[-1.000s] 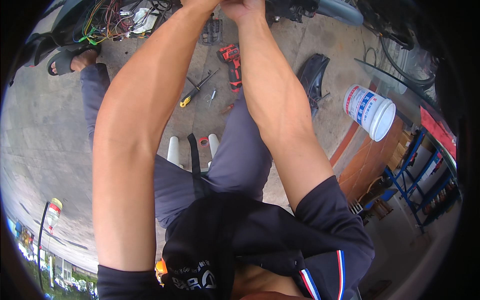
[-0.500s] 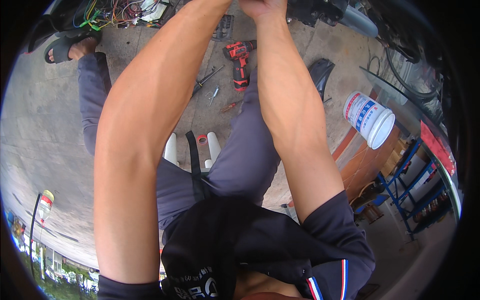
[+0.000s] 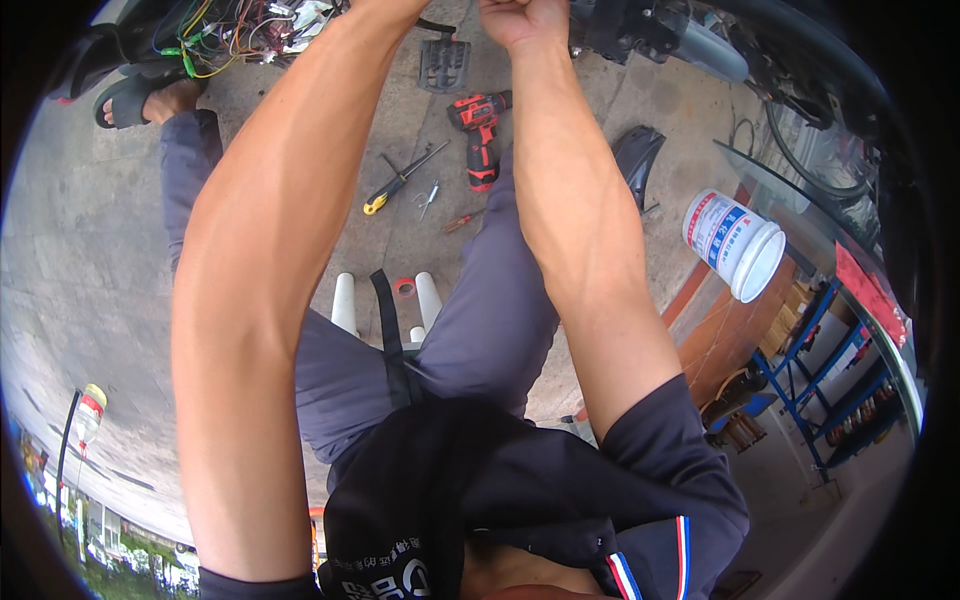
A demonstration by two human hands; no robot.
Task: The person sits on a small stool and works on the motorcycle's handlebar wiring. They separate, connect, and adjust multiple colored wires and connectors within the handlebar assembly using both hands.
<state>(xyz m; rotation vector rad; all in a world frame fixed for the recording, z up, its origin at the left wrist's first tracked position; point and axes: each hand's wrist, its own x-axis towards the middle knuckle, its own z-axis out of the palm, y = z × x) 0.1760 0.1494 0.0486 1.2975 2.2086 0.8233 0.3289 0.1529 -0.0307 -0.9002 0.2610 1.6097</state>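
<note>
At the top edge, my left hand [image 3: 395,8] is mostly out of view, its fingers hidden. My right hand [image 3: 525,20] is curled beside dark vehicle parts [image 3: 615,30]; whatever it grips is hidden. Tangled coloured wires [image 3: 215,40] lie left of my left forearm. Between my arms, a black pedal [image 3: 443,66] shows above a red-and-black cordless drill [image 3: 480,140] on the paved floor. Nearby are a yellow-handled screwdriver [image 3: 390,190], a small silver tool [image 3: 430,200] and a red-handled screwdriver [image 3: 462,222].
A black plastic panel [image 3: 638,160] and white bucket [image 3: 725,240] sit right, beside a glass sheet [image 3: 790,190]. A blue rack [image 3: 820,370] stands farther right. White tubes [image 3: 344,300] and a red tape roll [image 3: 405,288] are near my grey-trousered legs.
My left forearm has shifted left since half a second ago, uncovering more of the pedal and screwdriver. My right hand sits farther right than a second ago.
</note>
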